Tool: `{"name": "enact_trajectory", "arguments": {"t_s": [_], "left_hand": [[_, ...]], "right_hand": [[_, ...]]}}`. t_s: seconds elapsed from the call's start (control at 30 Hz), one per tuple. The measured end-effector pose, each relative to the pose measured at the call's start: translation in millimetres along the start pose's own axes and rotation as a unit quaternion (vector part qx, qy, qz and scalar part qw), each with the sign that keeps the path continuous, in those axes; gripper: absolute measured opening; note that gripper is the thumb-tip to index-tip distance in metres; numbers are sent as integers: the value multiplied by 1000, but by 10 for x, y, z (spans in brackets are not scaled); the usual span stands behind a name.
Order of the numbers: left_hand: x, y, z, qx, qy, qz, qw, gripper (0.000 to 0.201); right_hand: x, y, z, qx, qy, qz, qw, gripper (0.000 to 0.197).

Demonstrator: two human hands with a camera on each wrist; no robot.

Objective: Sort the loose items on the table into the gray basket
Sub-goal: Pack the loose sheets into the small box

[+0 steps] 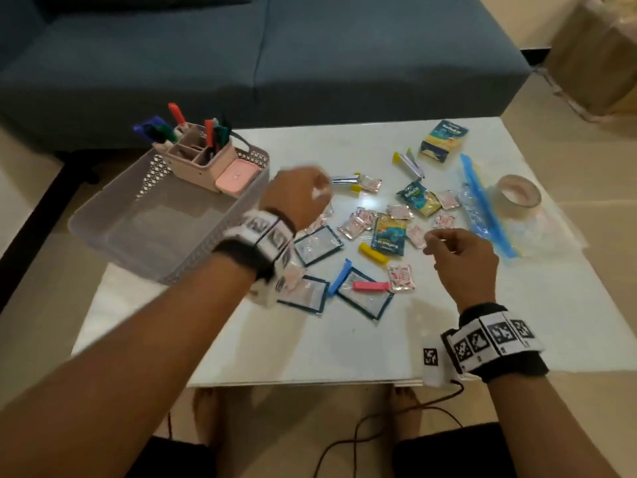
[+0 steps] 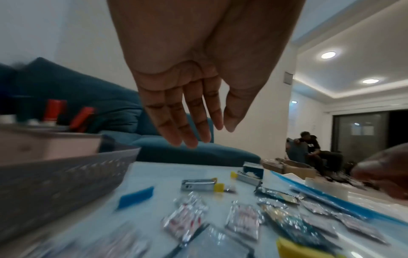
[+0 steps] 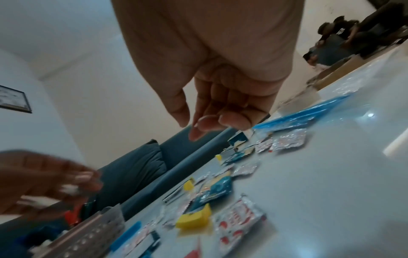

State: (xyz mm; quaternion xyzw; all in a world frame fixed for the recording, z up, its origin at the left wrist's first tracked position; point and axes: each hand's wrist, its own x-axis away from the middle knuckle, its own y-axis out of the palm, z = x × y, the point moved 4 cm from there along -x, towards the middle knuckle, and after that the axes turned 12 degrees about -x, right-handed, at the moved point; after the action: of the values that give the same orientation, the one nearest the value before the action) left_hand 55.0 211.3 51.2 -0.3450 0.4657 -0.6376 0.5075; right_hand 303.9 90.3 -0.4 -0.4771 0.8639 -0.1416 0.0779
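The gray basket point(image 1: 206, 246) stands at the table's left, its near half bare. Loose items lie spread over the middle of the table: silver sachets with red print point(image 1: 401, 277), blue-and-yellow packets point(image 1: 387, 236), a yellow clip point(image 1: 374, 253), a pink clip point(image 1: 370, 286), a blue clip point(image 1: 339, 277) and clear dark-edged bags point(image 1: 319, 244). My left hand point(image 1: 320, 189) hovers blurred just right of the basket, its fingers point(image 2: 187, 136) straight and holding nothing. My right hand point(image 1: 437, 241) hangs above the sachets, its fingers point(image 3: 234, 120) loosely curled and empty.
A pink organizer point(image 1: 206, 160) with markers fills the basket's far end. A packet box point(image 1: 443, 139), a blue-zip bag point(image 1: 482, 208) and a tape roll point(image 1: 518, 193) lie at the far right. A blue sofa point(image 1: 241, 46) stands behind the table.
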Motion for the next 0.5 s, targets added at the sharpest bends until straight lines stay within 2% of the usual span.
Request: {"name": "enact_trajectory", "arguments": {"t_s": [0.07,0.17,0.3,0.37,0.43,0.5], "left_hand": [[-664,97,498,-31,53,-2,998,33],[-1572,529,1161,-93,97,-61,989,60],[-2324,1188,1824,-167,161,-122,965,91],[-2541,1483,2017,-182,174,-149,956,87],[-2618,1619,2123,-206,160,-154,953,67],[-2678,1711,2179,-232,159,-117,952,76]], "right_hand": [[-115,-162,133,7,16,53,998,12],[-236,-311,247,13,53,101,993,18],[-337,-340,251,8,81,130,988,15],[-374,-310,221,4,87,127,988,15],[-385,-250,194,12,90,109,990,15],[-362,-164,146,17,86,92,992,16]]}}
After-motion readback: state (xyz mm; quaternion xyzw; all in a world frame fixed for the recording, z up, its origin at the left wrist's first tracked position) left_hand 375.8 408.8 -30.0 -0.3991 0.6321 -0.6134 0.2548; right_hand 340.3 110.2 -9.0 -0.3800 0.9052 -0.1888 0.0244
